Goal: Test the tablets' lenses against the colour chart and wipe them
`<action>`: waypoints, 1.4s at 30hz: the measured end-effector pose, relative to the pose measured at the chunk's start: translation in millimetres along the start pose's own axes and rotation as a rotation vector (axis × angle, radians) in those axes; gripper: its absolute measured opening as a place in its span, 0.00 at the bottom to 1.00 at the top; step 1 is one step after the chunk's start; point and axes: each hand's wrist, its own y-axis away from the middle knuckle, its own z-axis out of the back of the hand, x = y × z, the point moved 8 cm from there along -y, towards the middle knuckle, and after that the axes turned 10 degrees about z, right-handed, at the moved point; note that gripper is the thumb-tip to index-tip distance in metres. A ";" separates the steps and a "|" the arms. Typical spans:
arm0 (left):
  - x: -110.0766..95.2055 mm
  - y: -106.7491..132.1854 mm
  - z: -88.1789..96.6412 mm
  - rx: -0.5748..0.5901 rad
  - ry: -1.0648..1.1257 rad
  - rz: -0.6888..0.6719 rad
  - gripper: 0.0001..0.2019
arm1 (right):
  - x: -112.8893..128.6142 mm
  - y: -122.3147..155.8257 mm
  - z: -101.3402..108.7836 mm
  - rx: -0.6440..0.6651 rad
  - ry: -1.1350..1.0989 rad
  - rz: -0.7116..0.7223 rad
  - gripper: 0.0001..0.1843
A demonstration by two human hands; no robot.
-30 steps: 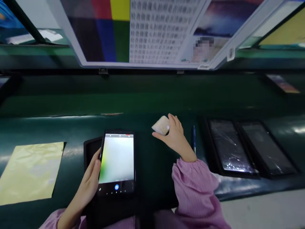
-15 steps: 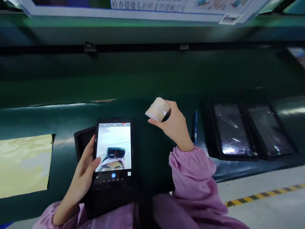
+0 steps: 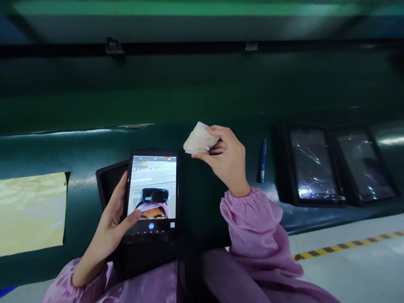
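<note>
My left hand (image 3: 115, 219) grips a small black tablet (image 3: 153, 191) by its left edge, thumb lying on the lower screen. The lit screen shows a front-camera picture. Under the tablet lies a black tray or case (image 3: 109, 183). My right hand (image 3: 225, 158) is raised just right of the tablet's top, fingers pinched on a folded off-white cloth (image 3: 198, 139). Both arms wear pink sleeves.
A dark green bench top (image 3: 195, 109) runs across the view. A blue pen (image 3: 262, 160) lies right of my right hand. Two black trays with wrapped tablets (image 3: 312, 168) sit at the right. A yellow sheet (image 3: 30, 212) lies at the left. Grey floor with a striped line is at lower right.
The view tilted down, so the chart overhead left the frame. The tablet screen went from blank white-green to a camera picture. My right hand lifted the cloth toward the tablet's top.
</note>
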 end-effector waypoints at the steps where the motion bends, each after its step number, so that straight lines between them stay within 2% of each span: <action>1: 0.5 0.1 0.3 0.001 -0.008 0.007 0.39 | 1.5 0.0 -0.8 -0.013 -0.005 0.015 0.29; 11: -2.2 0.7 -0.2 -0.005 -0.059 -0.005 0.41 | 15.7 -0.1 -12.0 -0.065 -0.037 0.183 0.28; 16: -4.0 0.0 -0.6 0.010 -0.053 -0.030 0.42 | 24.7 -2.9 -31.4 0.002 0.007 0.288 0.26; 19: -4.8 -0.7 -0.4 0.003 -0.040 -0.036 0.40 | 29.3 -5.2 -38.0 0.015 0.031 0.345 0.21; 24: -6.2 -1.5 0.0 -0.065 -0.048 -0.032 0.38 | 32.3 -6.6 -40.0 0.028 0.056 0.372 0.19; 27: -7.6 -1.2 -2.9 -0.062 -0.057 -0.037 0.38 | 36.1 -5.7 -39.7 0.033 0.093 0.400 0.18; 31: -10.2 -1.1 -5.8 -0.039 -0.091 -0.038 0.42 | 37.9 -4.7 -40.8 0.058 0.139 0.392 0.18; 37: -10.4 -2.1 -6.6 0.005 -0.172 0.039 0.50 | 30.0 -3.8 -43.1 0.172 0.136 0.318 0.22; 42: -13.4 -3.1 -10.3 0.031 -0.248 0.043 0.55 | 28.7 -3.1 -37.6 0.145 0.136 0.318 0.19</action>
